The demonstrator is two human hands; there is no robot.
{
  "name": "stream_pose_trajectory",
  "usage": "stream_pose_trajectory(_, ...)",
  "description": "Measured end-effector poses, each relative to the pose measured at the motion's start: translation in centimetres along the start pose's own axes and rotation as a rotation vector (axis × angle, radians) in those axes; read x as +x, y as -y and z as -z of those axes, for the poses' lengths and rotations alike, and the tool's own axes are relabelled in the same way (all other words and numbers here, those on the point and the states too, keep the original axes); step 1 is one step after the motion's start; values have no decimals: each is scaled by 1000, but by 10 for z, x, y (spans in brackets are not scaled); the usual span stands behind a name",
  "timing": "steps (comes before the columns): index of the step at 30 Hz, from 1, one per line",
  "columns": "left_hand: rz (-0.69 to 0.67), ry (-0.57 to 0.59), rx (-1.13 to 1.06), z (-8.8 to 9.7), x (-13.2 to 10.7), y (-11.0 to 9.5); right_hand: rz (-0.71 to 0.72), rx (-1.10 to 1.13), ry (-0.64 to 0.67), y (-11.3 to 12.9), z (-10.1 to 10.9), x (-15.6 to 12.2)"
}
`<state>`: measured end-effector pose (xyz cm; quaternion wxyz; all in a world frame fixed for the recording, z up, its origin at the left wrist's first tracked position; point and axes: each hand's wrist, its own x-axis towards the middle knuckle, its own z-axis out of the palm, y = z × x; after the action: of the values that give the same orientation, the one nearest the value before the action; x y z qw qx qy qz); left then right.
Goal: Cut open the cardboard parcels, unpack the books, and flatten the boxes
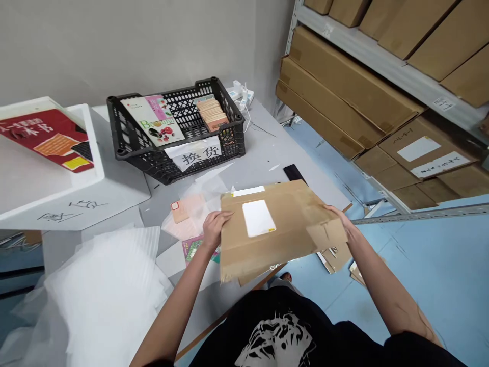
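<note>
A flat brown cardboard mailer (pixel 290 221) is held up between my hands above the front edge of the table, tilted. It has torn, frayed edges and a blank-looking white label (pixel 259 218). My left hand (pixel 214 228) pinches its left edge. My right hand (pixel 347 224) grips the right edge, where a flap bends over; some of those fingers are hidden behind the cardboard. Beside my left hand lie a small pinkish card (pixel 180 211), thin translucent sheets (pixel 210 191) and a colourful printed item (pixel 191 248), partly covered by my arm.
A black plastic crate (pixel 147 162) holding books stands at the back, next to a white foam box (pixel 114 173). White foam sheets (pixel 110 290) pile at left. A dark phone (pixel 293 172) lies behind the mailer. Shelves of cartons (pixel 336 97) stand right; cardboard pieces (pixel 338 257) lie on the floor.
</note>
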<state>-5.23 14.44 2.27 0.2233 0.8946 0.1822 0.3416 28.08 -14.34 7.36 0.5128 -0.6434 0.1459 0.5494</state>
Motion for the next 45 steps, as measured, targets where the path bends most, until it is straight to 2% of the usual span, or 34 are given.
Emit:
stream_pose_trajectory(4,103,243,-88,-11,58,-14,162,68,-55,29,28,0)
stream_pose_trajectory(8,138,397,-252,-21,118,-37,263,53,14,57,52,7)
stream_pose_trajectory(10,217,423,-371,-25,135,-52,299,13,-9,62,58,15)
stream_pose_trajectory(13,413,409,-628,-36,139,-69,413,-135,-206,60,59,30)
stream_pose_trajectory(15,554,387,-817,-46,131,-75,481,-231,-296,54,59,40)
stream_pose_trajectory(16,620,367,-898,-51,124,-77,486,-261,-301,50,60,44)
stream_pose_trajectory(19,802,300,-1046,-63,102,-75,359,-264,-246,36,72,48)
stream_pose_trajectory(22,936,279,-1063,-68,76,-70,224,-201,-234,19,81,44)
stream_pose_trajectory(25,1002,273,-956,-70,43,-64,209,-167,-211,1,75,38)
stream_pose_trajectory(27,1028,270,-817,-71,16,-61,229,-155,-169,-13,62,36)
stream_pose_trajectory(30,1035,197,-637,-74,-25,-58,267,-144,-80,-32,40,40)
stream_pose_trajectory(33,1046,184,-390,-76,-54,-61,286,-158,-7,-45,22,48)
stream_pose_trajectory(36,1117,219,-188,-81,-67,-69,306,-189,20,-47,13,55)
stream_pose_trajectory(39,1195,194,-95,-88,-67,-75,321,-221,22,-42,12,57)
stream_pose_trajectory(42,1277,163,-145,-95,-63,-74,353,-251,6,-38,12,54)
stream_pose_trajectory(45,1304,184,-253,-97,-62,-67,385,-270,-33,-36,11,46)
